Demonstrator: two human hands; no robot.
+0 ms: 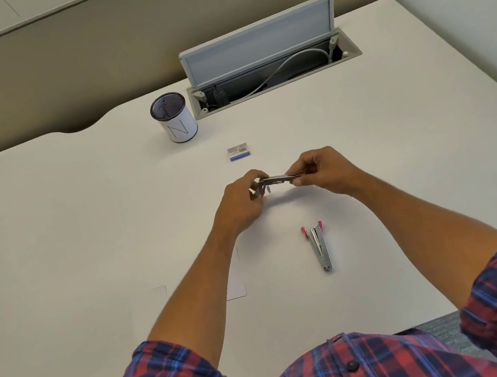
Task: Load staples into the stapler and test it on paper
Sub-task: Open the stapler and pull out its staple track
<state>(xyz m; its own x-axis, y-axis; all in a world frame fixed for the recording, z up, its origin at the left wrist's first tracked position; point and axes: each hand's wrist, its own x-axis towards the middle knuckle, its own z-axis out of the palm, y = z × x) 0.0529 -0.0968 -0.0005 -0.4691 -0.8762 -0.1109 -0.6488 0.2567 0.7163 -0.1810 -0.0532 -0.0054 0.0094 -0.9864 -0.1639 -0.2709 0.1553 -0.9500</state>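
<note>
Both hands are up over the middle of the white surface, working on a small metal piece, which looks like the stapler's magazine. The left hand has its fingers curled round the left end, and the right hand pinches the right end between thumb and fingertips. The piece lies roughly level between them, lifted off the surface. It's too small to tell if any staples are in it.

The rest of the stapler, silver with pinkish-red bits at the far end, lies flat on the surface nearer the person, a bit right of centre, well apart from the hands. The staple box sits just beyond the hands, closed as far as I can see. A sheet of white paper lies under the left forearm, with another paper edge further left.

At the back there's a mesh pen cup with a white wrap, beside an open cable hatch with a cable inside. Plaid sleeves are rolled up at the elbows.
</note>
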